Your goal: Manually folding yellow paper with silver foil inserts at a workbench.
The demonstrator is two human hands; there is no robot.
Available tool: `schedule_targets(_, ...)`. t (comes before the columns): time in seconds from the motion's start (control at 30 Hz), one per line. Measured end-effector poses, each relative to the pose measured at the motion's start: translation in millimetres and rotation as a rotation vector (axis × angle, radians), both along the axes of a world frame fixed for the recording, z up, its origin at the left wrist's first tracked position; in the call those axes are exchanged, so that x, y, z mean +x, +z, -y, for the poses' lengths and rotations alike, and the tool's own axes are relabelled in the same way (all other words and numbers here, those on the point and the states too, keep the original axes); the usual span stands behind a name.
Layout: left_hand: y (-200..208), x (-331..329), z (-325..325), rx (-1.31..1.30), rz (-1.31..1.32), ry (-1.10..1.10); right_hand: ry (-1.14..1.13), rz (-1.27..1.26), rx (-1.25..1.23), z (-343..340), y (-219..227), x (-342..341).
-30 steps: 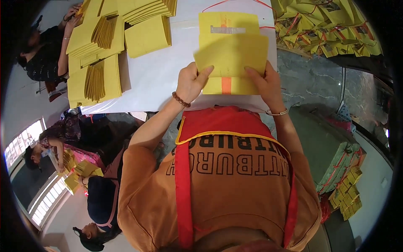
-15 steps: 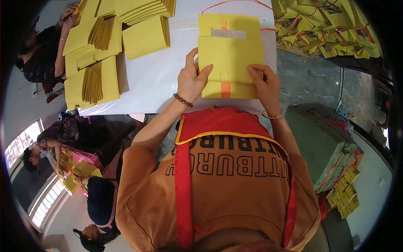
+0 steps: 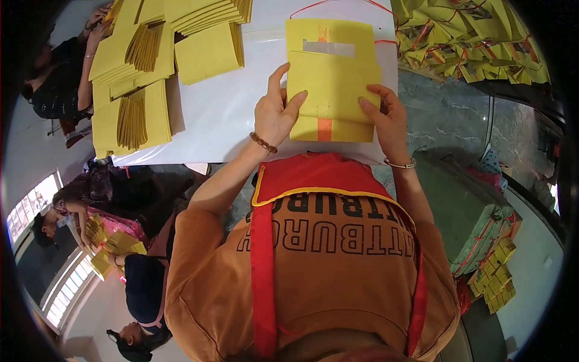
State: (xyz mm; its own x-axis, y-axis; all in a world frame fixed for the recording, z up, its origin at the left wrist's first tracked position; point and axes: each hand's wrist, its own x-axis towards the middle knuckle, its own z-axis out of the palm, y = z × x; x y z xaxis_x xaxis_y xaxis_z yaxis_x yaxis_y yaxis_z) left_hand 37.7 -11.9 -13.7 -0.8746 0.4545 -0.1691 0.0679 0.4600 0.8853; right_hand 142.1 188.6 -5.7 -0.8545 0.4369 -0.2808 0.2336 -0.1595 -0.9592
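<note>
A stack of yellow paper (image 3: 335, 90) lies at the table's near edge in front of me, with an orange strip down its middle and a pale patch near the top. Its top sheet appears folded or shifted, leaving a lower band showing. My left hand (image 3: 277, 111) grips the stack's left edge, thumb on the front and index finger reaching up along the side. At the right edge, my right hand (image 3: 389, 117) pinches the paper, its thumb on the front and its other fingers partly hidden at the side.
Several folded yellow paper stacks (image 3: 208, 57) cover the table's left (image 3: 211, 114). A red string (image 3: 338, 3) runs behind my stack. Tied yellow bundles (image 3: 470, 42) lie at the far right, above a green wrapped bale (image 3: 449, 211). Other people (image 3: 145, 289) handle yellow paper at the left.
My right hand has shifted slightly up and to the right along the edge, and the top sheet's upper edge now slopes. My left hand stays nearly in place.
</note>
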Motion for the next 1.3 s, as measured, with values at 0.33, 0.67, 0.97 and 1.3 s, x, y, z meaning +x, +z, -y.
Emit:
schedule_targets(0.33,6.5,2.9,-7.2,-0.005,-0.09,0.064,-0.027,-0.002,0.169,3.2,-8.9,-3.0)
schedule_targets(0.67,-2.2,-0.5,-6.0,0.087,0.054,0.109,-0.015,0.074,0.265,3.5,-4.6,-3.4)
schedule_targets(0.97,0.7,-1.2,-7.7,0.083,0.042,0.109,0.046,0.135,0.334,1.2,-4.5,-2.2)
schedule_targets(1.3,-2.4,0.5,-7.1,0.035,-0.092,0.097,0.045,0.084,0.55,9.3,-8.0,-0.8)
